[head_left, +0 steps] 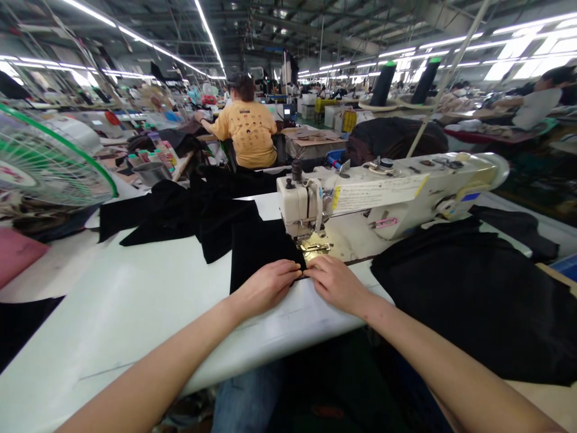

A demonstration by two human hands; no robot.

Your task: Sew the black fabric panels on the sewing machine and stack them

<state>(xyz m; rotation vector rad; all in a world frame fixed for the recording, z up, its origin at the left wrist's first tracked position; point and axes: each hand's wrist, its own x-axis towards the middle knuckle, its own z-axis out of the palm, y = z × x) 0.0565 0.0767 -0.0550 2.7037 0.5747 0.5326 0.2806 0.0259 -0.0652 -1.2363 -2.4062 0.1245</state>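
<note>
A black fabric piece (259, 246) lies flat on the white table, its right edge close to the needle area of a sewing machine (297, 201). My left hand (273, 284) rests on the fabric's near right corner, fingers pressed together on its edge. Almost touching it, my right hand (336, 284) has its fingertips pinched at the same edge, just in front of the lit metal needle plate (321, 247). The fingers hide part of the corner. More black fabric (175, 210) lies bunched behind and to the left, joining or overlapping this piece; I cannot tell which.
A stack of black cut pieces (473, 294) lies right of the machine. Pink-handled thread snips (385, 223) rest against its base. A green-rimmed fan (54, 156) stands at the left. Ahead, a person in a yellow shirt (250, 132) sits facing away.
</note>
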